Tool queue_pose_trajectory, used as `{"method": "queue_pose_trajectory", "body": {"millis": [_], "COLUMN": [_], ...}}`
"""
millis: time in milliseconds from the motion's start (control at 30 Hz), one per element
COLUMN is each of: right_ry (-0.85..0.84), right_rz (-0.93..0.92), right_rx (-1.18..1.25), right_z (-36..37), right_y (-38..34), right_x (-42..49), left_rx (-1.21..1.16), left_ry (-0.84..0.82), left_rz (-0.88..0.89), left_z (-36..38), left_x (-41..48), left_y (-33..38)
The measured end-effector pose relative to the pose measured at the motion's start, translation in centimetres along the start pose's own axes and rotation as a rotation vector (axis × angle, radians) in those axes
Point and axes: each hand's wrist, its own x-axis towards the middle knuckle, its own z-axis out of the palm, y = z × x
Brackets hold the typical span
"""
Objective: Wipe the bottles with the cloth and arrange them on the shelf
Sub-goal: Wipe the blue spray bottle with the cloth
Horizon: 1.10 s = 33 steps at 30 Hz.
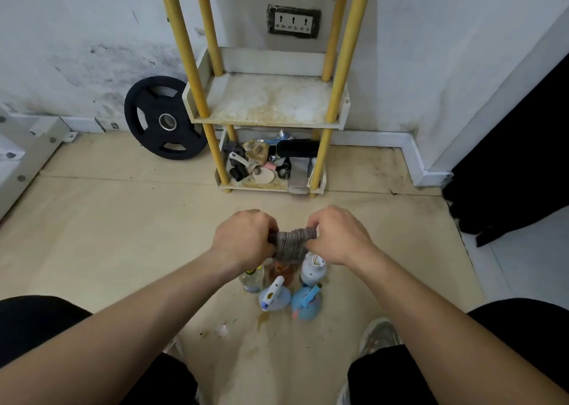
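Note:
A bunched grey cloth (291,244) is stretched between my two hands above the floor. My left hand (243,238) grips its left end and my right hand (338,235) grips its right end. Below them several bottles stand on the floor: a clear bottle (252,278), an orange one (281,272) partly hidden by the cloth, a white one (312,270), a pale blue spray bottle (274,295) and a blue spray bottle (307,302). Ahead stands the shelf (268,99) with yellow posts; its stained middle tier holds nothing.
The shelf's bottom tier (271,166) is full of clutter. A black weight plate (164,118) leans on the wall to the left. A wall socket (294,21) sits behind the shelf. Spill stains (263,323) mark the floor near the bottles. My shoe (380,332) is at the lower right.

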Motion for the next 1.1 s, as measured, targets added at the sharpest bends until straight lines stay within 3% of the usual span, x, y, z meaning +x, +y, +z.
{"method": "queue_pose_trajectory", "body": {"millis": [67,100,233,300,367,533,667,833,1100], "right_ry": [-0.059,-0.079,-0.209,-0.267,-0.259,0.003,0.129,-0.018,-0.151], "right_rz": [-0.072,-0.088,0.063,0.070,0.120,0.409,0.557,0.621,0.564], "right_rx": [0.162,0.344,1.242,1.369,1.297,1.027,0.699,0.436,0.410], "right_z": [0.3,0.3,-0.4,-0.4,-0.1,1.7,3.7,6.5,8.5], "right_y": [1.0,1.4,2.7,3.4,4.0,8.5,13.4,17.3,17.6], "right_x": [-0.6,-1.0,-2.8,-3.4,-3.7,-3.4,-3.0,-2.9,-1.1], "left_rx": [-0.016,-0.131,-0.973,-1.169,-1.167,-0.766,-0.337,-0.009,-0.087], "left_ry": [-0.065,-0.106,-0.246,-0.251,-0.201,-0.007,-0.175,-0.366,-0.382], "left_rz": [0.005,0.005,0.001,-0.013,-0.028,-0.139,-0.017,0.043,-0.059], "left_z": [-0.3,-0.6,-1.8,-1.3,0.0,6.2,12.2,17.7,22.4], "left_x": [0.1,0.2,0.3,0.3,0.7,2.6,3.0,2.9,3.2], "left_y": [0.1,0.0,0.3,1.3,2.6,2.6,2.2,3.4,4.5]}}
